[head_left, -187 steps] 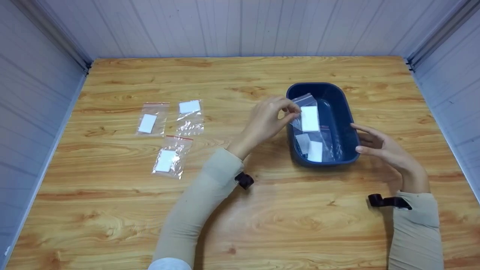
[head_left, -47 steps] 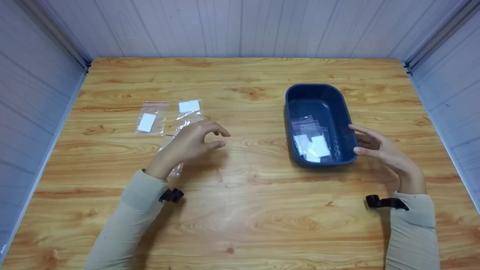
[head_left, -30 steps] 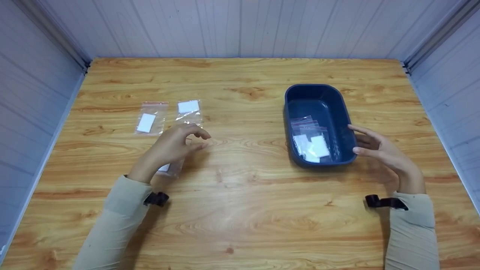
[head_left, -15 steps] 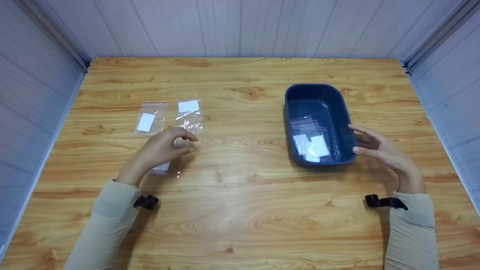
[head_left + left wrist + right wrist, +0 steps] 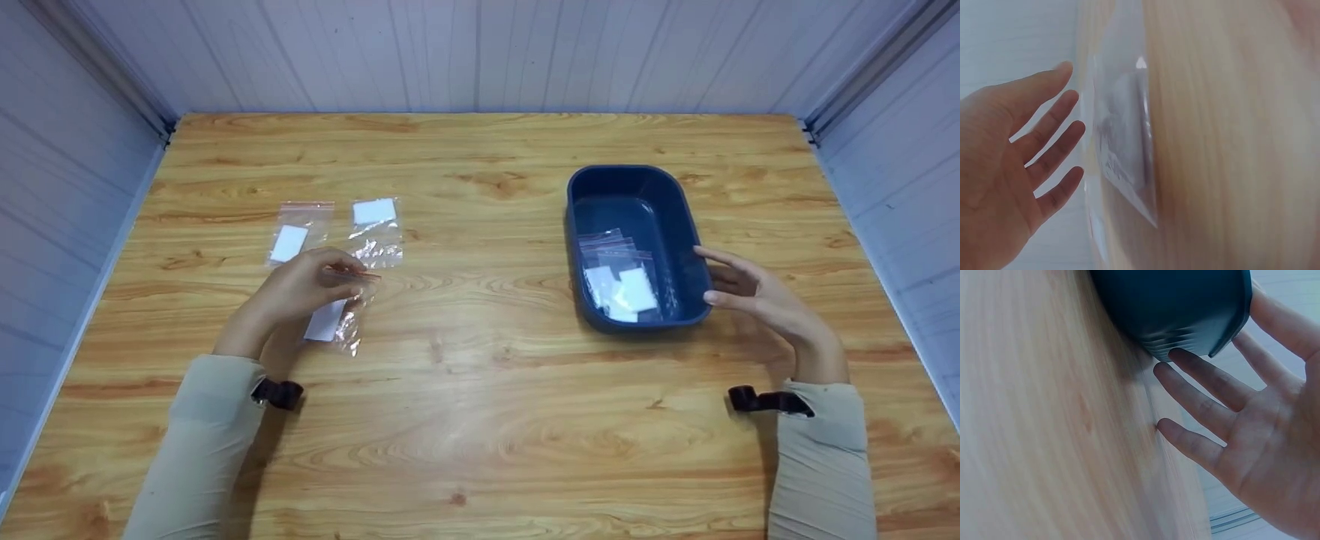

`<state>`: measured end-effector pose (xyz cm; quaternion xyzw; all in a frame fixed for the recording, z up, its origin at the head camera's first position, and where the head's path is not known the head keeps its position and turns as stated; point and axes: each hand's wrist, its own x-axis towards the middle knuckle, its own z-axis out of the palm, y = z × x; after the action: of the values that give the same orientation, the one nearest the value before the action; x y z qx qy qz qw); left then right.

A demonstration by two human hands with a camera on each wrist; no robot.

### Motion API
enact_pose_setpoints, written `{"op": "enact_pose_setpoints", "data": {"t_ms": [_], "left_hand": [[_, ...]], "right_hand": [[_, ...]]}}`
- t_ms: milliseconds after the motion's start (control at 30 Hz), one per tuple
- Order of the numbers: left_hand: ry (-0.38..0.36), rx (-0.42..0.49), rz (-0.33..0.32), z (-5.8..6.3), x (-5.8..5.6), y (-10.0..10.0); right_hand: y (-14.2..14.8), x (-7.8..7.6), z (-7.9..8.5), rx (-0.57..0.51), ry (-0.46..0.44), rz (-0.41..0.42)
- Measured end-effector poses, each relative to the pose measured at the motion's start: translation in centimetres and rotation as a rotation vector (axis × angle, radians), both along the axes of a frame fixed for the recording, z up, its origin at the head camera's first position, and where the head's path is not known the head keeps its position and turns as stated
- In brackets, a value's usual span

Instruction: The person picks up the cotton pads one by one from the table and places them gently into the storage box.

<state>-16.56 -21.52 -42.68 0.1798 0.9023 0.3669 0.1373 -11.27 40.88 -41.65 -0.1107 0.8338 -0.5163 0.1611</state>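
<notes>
My left hand (image 5: 304, 289) hovers at the top edge of the nearest clear zip bag (image 5: 351, 330), thumb and forefinger apart beside its red seal. This bag lies on the table with a white rectangular piece (image 5: 325, 321) inside, partly covered by the hand. In the left wrist view the fingers are spread and relaxed beside the clear bag (image 5: 1123, 129). My right hand (image 5: 765, 304) touches the right side of a dark blue bin (image 5: 576, 262), fingers loosely extended. The right wrist view has these fingers against the bin's outer wall (image 5: 1185, 320).
Two more zip bags with white pieces lie behind the left hand: one bag (image 5: 319, 217) at left, another bag (image 5: 379, 251) beside it. Several similar bags (image 5: 636, 289) lie in the near part of the bin. Pale panel walls (image 5: 480, 56) border the wooden table (image 5: 480, 412).
A bag that the left hand held over the bin now lies inside it. The left hand has since moved left, to the nearest bag on the table. The right hand stays at the bin.
</notes>
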Motion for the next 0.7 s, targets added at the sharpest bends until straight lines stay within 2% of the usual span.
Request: {"op": "enact_pose_setpoints", "data": {"t_ms": [200, 367, 700], "left_hand": [[-0.021, -0.024, 0.033, -0.2, -0.5, -0.6], [-0.04, -0.006, 0.026, -0.3, -0.9, -1.0], [-0.032, -0.04, -0.014, -0.4, -1.5, -0.9]], "right_hand": [[0.0, -0.1, 0.0, -0.004, 0.008, -0.002], [-0.1, -0.2, -0.2, -0.043, 0.004, 0.008], [-0.1, -0.2, 0.0, -0.024, -0.001, 0.004]]}}
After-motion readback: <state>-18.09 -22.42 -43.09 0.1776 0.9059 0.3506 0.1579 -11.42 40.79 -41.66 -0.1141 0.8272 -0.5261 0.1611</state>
